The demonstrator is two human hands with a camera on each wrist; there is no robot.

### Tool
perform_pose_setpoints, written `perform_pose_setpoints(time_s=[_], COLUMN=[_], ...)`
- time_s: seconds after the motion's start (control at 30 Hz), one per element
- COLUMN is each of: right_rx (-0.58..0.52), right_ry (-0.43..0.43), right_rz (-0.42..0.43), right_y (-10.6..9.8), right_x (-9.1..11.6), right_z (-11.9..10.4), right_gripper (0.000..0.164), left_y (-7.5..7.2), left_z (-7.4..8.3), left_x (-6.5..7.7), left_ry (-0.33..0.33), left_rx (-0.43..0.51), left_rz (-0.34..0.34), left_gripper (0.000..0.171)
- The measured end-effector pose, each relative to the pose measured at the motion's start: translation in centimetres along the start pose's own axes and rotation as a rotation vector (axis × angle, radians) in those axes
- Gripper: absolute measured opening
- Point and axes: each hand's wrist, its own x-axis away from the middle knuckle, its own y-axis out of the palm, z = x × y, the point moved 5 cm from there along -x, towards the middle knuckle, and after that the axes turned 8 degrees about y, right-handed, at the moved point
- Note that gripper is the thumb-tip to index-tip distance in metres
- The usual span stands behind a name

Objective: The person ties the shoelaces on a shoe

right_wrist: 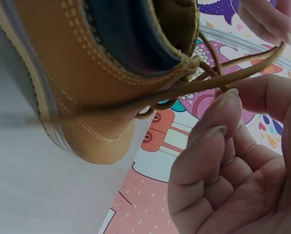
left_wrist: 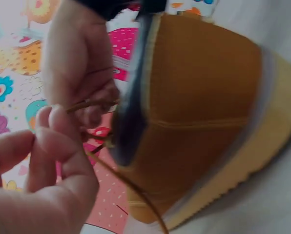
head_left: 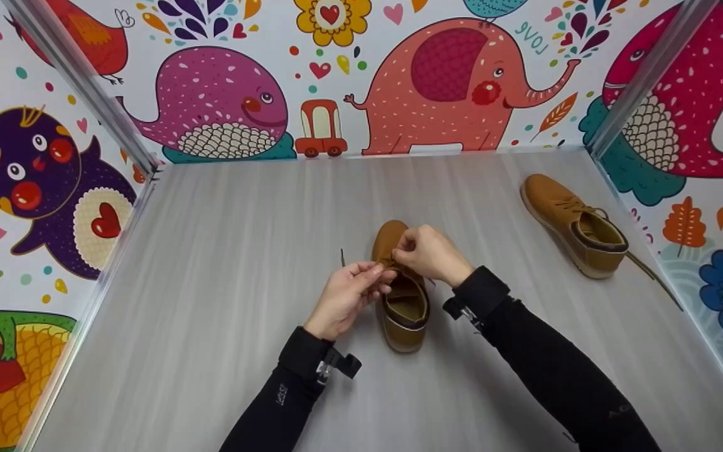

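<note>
A tan lace-up shoe (head_left: 404,339) stands on the floor with its toe pointing away from me. My left hand (head_left: 346,298) is at the left of its opening, pinching a brown shoelace (right_wrist: 253,69) between thumb and fingertips. Over the front of the shoe, my right hand (head_left: 433,254) pinches the lace close to where the strands cross above the tongue. A loose lace end (left_wrist: 145,200) hangs down beside the shoe in the left wrist view. Part of the lacing is covered by my fingers in the head view.
A matching tan shoe (head_left: 572,223) stands to the right, its lace (head_left: 653,276) trailing on the floor. Printed panels (head_left: 223,100) with cartoon animals wall the grey floor (head_left: 242,251) at the back and sides, with metal strips (head_left: 95,88) at the corners.
</note>
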Motion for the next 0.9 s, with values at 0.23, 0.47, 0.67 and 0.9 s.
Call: perform_pose_setpoints(time_s=[0.23,0.47,0.67,0.9], right_rx=[-0.001,-0.011,-0.004,-0.016], right_ry=[-0.023,-0.018,-0.005,0.006], right_rz=[0.003,0.003,-0.003,0.0], right_y=[-0.1,-0.2,0.0,-0.1], right_x=[0.2,0.3,0.3,0.3], right_z=[-0.1,-0.2,-0.1,-0.1], right_gripper=[0.014,0.015,0.013,0.013], left_y=[0.1,-1.6,-1.5,-0.7], left_z=[-0.5,-0.6,-0.7,-0.4], left_x=[-0.5,-2.2,-2.8,-2.3], left_ry=[0.019,-0.078,-0.099,-0.048], left_rx=[-0.346,-0.38,-0.245,-0.093], left_rz=[-0.01,0.042,0.023,0.059], left_gripper=[0.023,0.042,0.015,0.014])
